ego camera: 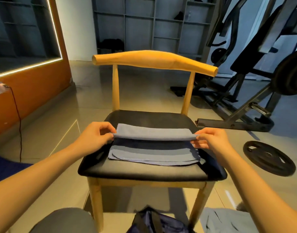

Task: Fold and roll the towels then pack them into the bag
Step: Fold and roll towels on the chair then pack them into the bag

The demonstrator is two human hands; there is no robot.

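Note:
A grey-blue striped towel [152,153] lies folded on the black seat of a wooden chair [144,170]. Its far part is lifted into a raised fold across the seat's width. My left hand [95,135] pinches the left end of that fold. My right hand [210,138] pinches the right end. A dark blue bag [154,221] sits on the floor under the chair's front edge, only partly in view. Another grey cloth [225,221] lies on the floor at the lower right.
A black weight plate [269,157] lies on the tiled floor to the right of the chair. Gym equipment [245,81] stands behind it on the right. An orange wall with a socket and cable [14,106] runs along the left. Grey shelves line the back.

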